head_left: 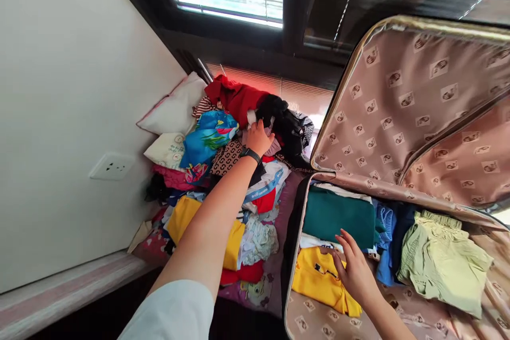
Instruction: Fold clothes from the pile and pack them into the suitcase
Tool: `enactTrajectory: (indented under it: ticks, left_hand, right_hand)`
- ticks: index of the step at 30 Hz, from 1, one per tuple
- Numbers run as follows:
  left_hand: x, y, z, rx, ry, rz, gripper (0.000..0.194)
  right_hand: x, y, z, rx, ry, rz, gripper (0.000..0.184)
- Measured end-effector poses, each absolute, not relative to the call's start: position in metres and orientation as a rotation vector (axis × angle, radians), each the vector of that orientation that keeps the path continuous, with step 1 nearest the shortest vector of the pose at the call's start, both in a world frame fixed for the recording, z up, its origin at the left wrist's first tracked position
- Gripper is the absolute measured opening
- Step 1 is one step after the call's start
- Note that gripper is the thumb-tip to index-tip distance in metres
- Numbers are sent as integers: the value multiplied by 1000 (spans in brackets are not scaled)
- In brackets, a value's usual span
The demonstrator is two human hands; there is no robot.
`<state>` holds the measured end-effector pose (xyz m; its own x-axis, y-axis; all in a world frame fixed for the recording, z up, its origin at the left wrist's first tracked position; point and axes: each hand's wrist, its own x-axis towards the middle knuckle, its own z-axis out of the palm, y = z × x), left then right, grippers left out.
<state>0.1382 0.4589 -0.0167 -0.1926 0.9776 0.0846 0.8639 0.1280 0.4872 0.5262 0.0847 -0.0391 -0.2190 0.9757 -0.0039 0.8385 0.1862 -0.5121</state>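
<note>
My left hand [260, 138], with a dark watch on its wrist, reaches into a heap of clothes. Its fingers curl down onto a pale pink garment [274, 147], and their tips are partly hidden in the cloth. Around it lie a black garment [281, 117], a red garment [241, 98], a brown patterned cloth [226, 158] and a blue floral cloth [209, 135]. Over the open suitcase [295, 255], my right hand [354, 271] has its fingers apart and holds nothing. Beneath and beside it are a folded yellow garment [319, 273] and a dark green folded garment [338, 216].
Light green shorts [442, 260] and blue garments [385, 228] lie farther right in the suitcase. Its pink-lined lid [398, 101] stands raised against the dark window side. A white pillow [177, 103] leans by the left wall, near a socket [112, 167].
</note>
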Motion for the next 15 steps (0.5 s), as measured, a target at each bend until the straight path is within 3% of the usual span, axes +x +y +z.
enactTrajectory:
  ticks: [3, 6, 12, 15]
  left_hand:
    - [138, 360, -26, 1958, 2119, 724, 54]
    - [134, 237, -35, 1986, 2076, 543, 38]
    - [115, 81, -54, 1763, 2466, 208, 86]
    - [99, 52, -66, 1542, 2634, 144, 95]
  right_hand:
    - [521, 84, -33, -1704, -2148, 666, 41]
    - [513, 82, -23, -1665, -2163, 696, 40]
    - [486, 81, 7, -1601, -2158, 702, 40]
    - [467, 74, 19, -1557, -2159, 700, 39]
